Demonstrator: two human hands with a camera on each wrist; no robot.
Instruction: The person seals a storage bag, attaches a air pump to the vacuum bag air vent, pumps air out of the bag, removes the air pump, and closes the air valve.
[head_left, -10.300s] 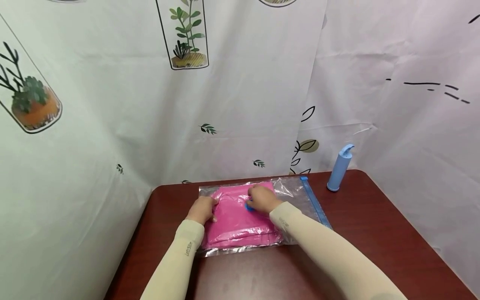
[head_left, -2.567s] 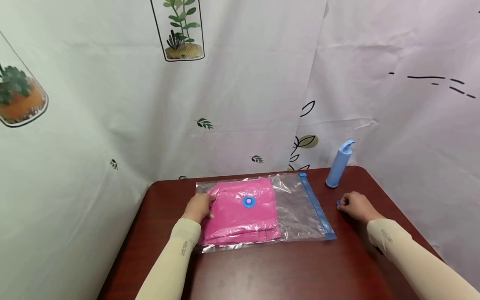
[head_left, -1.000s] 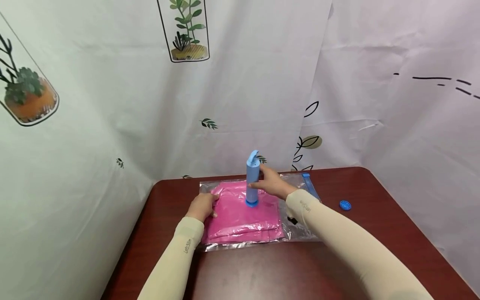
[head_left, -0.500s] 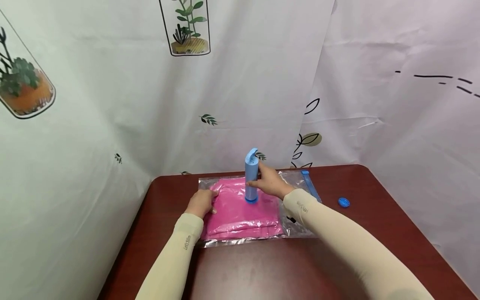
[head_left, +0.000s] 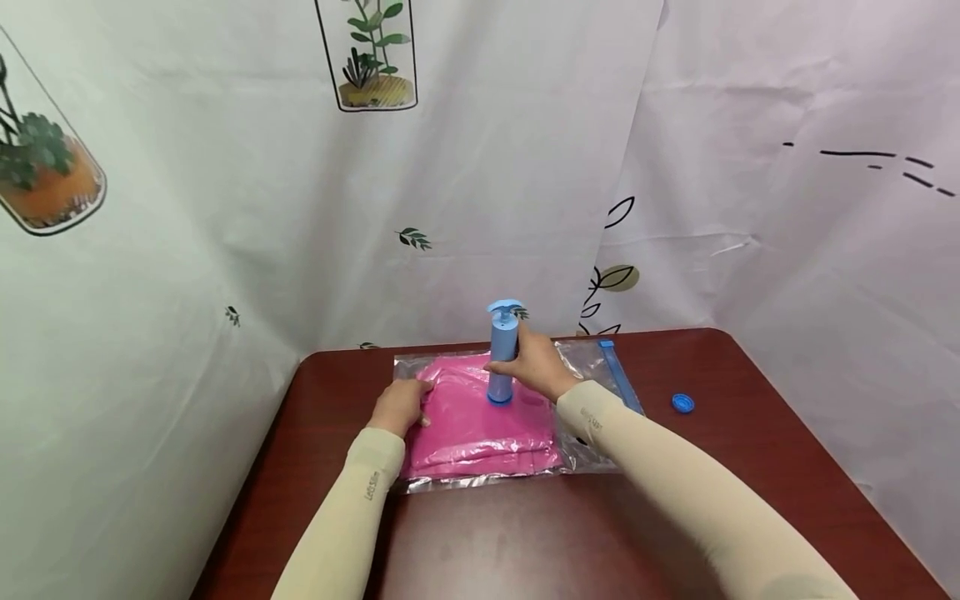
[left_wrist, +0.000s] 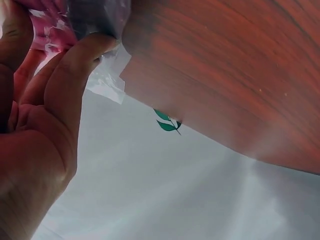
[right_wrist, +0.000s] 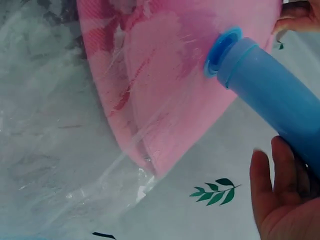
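A clear vacuum storage bag (head_left: 517,454) with folded pink cloth (head_left: 468,425) inside lies flat on the table. My left hand (head_left: 400,406) grips the bag's left edge, and in the left wrist view its fingers curl at the plastic. My right hand (head_left: 538,362) holds the barrel of a light blue hand pump (head_left: 502,354). The pump stands nearly upright over the bag's blue valve (right_wrist: 222,50). Its foot meets the valve ring in the right wrist view, though full seating is hard to tell. The pump's handle (head_left: 505,307) lies crosswise on top.
A round blue valve cap (head_left: 682,403) lies on the reddish-brown table (head_left: 540,533), right of the bag. The bag's blue zip strip (head_left: 621,375) runs down its right end, partly under my right forearm. A white printed curtain (head_left: 487,183) hangs behind the table and along its sides.
The valve cap went from the bag to the table at right. My right hand brought the pump from the back right corner onto the valve. The pump's handle has just swung crosswise.
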